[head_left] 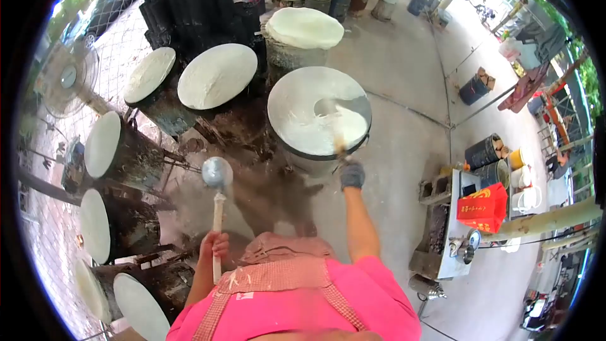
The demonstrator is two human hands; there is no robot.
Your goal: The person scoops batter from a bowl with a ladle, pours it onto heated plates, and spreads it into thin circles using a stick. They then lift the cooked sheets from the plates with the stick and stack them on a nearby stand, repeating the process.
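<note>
The brown wooden handle [340,144] beyond the dark grey glove [352,175] is blurred; gold lettering [478,209] on the glossy red bag [485,204] is illegibly small.

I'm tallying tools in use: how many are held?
2: a ladle in the left hand, and a blurred tool in the gloved right hand, over a round white surface.

silver-headed, pale-handled ladle [218,205] | blurred tool [340,143] over white-coated round pan [293,104]

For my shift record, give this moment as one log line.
left hand: holding ladle; right hand: gloved, holding wooden handle over white drum top
</note>
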